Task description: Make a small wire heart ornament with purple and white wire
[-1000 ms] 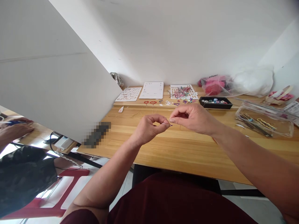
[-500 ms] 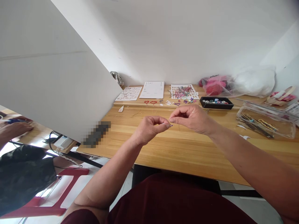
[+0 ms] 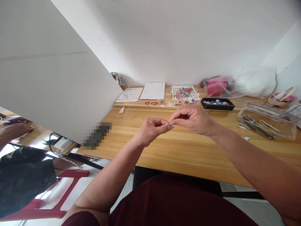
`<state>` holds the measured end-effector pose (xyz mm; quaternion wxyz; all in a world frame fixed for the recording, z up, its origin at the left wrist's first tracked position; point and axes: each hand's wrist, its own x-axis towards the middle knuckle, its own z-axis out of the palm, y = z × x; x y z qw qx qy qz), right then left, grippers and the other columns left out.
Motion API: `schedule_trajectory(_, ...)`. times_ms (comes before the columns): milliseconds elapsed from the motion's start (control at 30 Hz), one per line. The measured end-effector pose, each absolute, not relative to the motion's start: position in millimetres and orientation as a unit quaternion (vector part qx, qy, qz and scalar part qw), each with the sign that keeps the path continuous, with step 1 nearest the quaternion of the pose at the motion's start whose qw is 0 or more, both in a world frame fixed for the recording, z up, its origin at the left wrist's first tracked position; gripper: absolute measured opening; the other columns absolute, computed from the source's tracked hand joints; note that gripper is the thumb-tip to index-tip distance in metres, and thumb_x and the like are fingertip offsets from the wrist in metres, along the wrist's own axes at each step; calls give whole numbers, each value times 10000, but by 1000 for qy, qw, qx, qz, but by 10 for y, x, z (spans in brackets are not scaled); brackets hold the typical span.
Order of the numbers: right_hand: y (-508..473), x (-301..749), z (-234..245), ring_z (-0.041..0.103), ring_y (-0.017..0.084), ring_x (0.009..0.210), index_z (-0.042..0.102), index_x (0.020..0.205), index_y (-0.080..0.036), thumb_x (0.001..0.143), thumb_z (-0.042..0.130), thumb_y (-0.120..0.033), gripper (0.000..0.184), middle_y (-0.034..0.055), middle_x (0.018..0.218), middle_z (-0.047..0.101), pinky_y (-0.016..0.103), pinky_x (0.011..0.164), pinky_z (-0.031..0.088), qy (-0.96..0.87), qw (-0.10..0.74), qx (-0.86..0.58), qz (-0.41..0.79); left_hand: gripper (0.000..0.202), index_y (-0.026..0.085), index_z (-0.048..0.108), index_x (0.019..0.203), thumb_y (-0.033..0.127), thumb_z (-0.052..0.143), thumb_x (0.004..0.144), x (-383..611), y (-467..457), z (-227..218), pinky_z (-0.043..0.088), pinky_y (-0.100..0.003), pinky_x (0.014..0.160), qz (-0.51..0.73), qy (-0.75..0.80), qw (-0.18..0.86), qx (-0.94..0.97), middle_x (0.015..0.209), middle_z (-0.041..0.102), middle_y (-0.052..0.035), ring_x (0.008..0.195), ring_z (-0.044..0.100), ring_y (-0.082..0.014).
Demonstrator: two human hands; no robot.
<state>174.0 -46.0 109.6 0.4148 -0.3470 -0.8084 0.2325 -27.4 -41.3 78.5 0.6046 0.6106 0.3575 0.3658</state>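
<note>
Fingertip work is in hand: both hands meet above the wooden table [image 3: 181, 157], left of the black tray [image 3: 218, 108] and nearer the wearer. The left hand [image 3: 150, 130] pinches a small purple-tipped piece [image 3: 173, 127] between thumb and forefinger, the tip showing just past the thumb. The right hand [image 3: 195, 121] has thumb and forefinger closed at the same spot — what they grip cannot be told. The step appears to be fine handling of this piece; the next move likely calls for a steady left pinch and small right-hand motions. Red heart-shaped pieces [image 3: 154, 103] lie left of the tray — beyond the hands.
</note>
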Motion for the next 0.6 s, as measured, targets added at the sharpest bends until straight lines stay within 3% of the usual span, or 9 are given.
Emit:
schedule_trajectory(300, -488, 1733, 1193, 589, 120, 662, 764, 795, -212, 850, 708, -155, 97, 7, 733, 713, 264, 631, 451, -877, 380, -272, 109, 322, 139, 674, 660, 420, 830, 672, -266, -425, 801, 226, -254, 527, 359, 360, 610, 608, 561, 480, 46, 534, 327, -54)
schedule_trajectory(600, -422, 1779, 1133, 566, 136, 663, 756, 784, -212, 847, 736, -239, 72, 10, 715, 702, 298, 670, 444, -856, 390, -313, 131, 296, 136, 703, 729, 392, 839, 672, -283, -419, 779, 266, -247, 556, 381, 346, 611, 602, 603, 543, 38, 551, 358, -49)
